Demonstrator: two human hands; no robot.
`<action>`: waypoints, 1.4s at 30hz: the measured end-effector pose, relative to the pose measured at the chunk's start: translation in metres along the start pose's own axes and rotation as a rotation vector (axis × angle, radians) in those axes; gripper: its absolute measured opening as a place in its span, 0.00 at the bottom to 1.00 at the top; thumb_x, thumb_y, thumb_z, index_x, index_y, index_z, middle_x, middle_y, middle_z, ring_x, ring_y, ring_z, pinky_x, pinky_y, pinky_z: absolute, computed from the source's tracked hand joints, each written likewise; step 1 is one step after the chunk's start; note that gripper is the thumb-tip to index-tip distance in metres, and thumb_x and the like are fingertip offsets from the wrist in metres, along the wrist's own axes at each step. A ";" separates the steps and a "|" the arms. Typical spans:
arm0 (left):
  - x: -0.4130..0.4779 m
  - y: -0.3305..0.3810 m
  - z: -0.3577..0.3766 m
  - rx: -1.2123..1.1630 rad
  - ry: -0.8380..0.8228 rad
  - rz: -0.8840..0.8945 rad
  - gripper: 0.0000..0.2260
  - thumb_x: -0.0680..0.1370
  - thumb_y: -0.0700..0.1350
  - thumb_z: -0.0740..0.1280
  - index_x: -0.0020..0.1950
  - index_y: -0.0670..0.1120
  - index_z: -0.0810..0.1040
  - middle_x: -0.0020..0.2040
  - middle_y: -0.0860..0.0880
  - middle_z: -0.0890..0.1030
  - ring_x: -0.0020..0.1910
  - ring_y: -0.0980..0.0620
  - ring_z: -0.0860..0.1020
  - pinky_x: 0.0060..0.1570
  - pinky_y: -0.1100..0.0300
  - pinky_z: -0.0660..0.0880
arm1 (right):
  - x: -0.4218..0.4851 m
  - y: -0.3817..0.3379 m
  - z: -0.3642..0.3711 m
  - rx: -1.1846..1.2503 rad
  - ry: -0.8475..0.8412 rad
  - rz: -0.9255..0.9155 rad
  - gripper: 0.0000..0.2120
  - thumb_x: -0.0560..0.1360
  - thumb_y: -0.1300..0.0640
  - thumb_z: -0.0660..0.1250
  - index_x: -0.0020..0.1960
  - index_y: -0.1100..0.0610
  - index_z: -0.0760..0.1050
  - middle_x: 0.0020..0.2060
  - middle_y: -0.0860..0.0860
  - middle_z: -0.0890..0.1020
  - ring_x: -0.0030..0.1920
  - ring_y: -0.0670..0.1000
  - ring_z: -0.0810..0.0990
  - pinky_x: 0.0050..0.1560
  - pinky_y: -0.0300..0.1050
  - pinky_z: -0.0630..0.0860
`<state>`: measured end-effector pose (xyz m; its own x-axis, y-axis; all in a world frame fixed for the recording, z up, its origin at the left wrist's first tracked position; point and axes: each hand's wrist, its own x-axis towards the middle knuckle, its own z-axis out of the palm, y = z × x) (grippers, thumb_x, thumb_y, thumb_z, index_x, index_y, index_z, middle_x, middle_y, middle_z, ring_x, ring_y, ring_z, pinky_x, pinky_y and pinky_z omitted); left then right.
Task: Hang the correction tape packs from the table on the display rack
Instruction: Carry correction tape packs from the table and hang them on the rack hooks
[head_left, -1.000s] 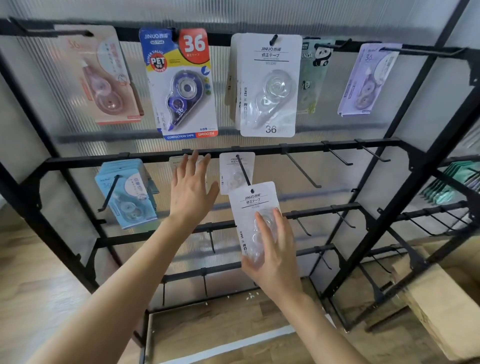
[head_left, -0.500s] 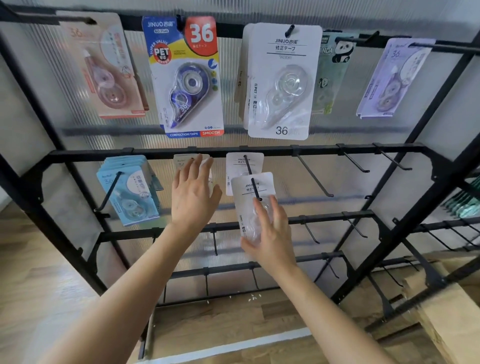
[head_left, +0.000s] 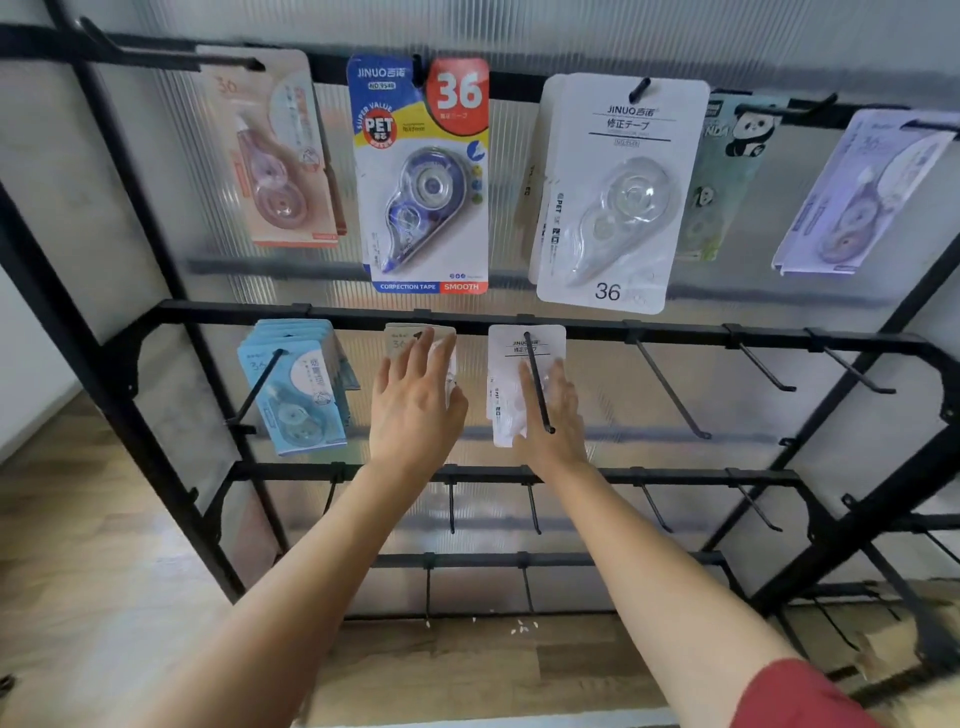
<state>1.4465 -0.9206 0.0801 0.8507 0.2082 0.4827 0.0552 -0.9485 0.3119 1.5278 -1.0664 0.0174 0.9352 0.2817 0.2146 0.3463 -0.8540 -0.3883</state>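
Looking straight at the black display rack (head_left: 675, 333) here. Got the small white correction tape pack (head_left: 505, 364) threaded onto a middle-row hook (head_left: 538, 387), sitting close to the crossbar, with the tip poking out in front. Got the right hand (head_left: 557, 418) laid against the front of that pack, fingers straight, with the hook crossing over them in view. Can't tell about the thumb though, pinching the bottom edge or just resting there, too hidden to call. Got the left hand (head_left: 415, 410) loose and spread, gripping nothing, fingertips touching a beige pack (head_left: 401, 340) on the next hook to the left. Further left on the same row, a fat stack of light blue packs (head_left: 301, 400). Up top, going left to right: a pink pack (head_left: 275, 156), a blue-and-red pack (head_left: 421, 176) marked 36, a bigger white pack (head_left: 618, 197), a panda pack (head_left: 732, 166) half tucked behind it, and a lilac pack (head_left: 862, 192). Wood floor (head_left: 78, 571) underneath, plus a bit of red sleeve (head_left: 800, 699) bottom right.
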 end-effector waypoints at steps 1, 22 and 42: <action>0.001 0.000 0.000 -0.003 -0.007 -0.003 0.25 0.80 0.48 0.61 0.76 0.50 0.58 0.77 0.48 0.58 0.76 0.48 0.57 0.74 0.50 0.50 | 0.001 0.001 -0.001 0.001 -0.031 -0.003 0.44 0.76 0.64 0.65 0.78 0.47 0.38 0.76 0.56 0.35 0.76 0.62 0.41 0.73 0.60 0.56; -0.041 0.001 -0.016 0.040 -0.101 0.024 0.26 0.80 0.47 0.61 0.76 0.50 0.58 0.78 0.46 0.50 0.77 0.45 0.47 0.75 0.48 0.45 | -0.107 0.002 -0.015 -0.124 -0.192 0.050 0.34 0.80 0.49 0.59 0.78 0.51 0.43 0.77 0.57 0.44 0.77 0.60 0.46 0.75 0.55 0.51; -0.334 -0.060 -0.089 0.058 -0.460 -0.019 0.28 0.80 0.49 0.60 0.77 0.49 0.54 0.79 0.45 0.49 0.77 0.45 0.46 0.74 0.49 0.44 | -0.385 -0.087 -0.003 -0.069 -0.277 0.166 0.33 0.79 0.52 0.61 0.78 0.51 0.47 0.77 0.56 0.49 0.77 0.59 0.47 0.74 0.57 0.49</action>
<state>1.1126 -0.9119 -0.0264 0.9920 0.1104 0.0605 0.0908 -0.9602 0.2640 1.1371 -1.1015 -0.0290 0.9663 0.2364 -0.1020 0.1905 -0.9230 -0.3342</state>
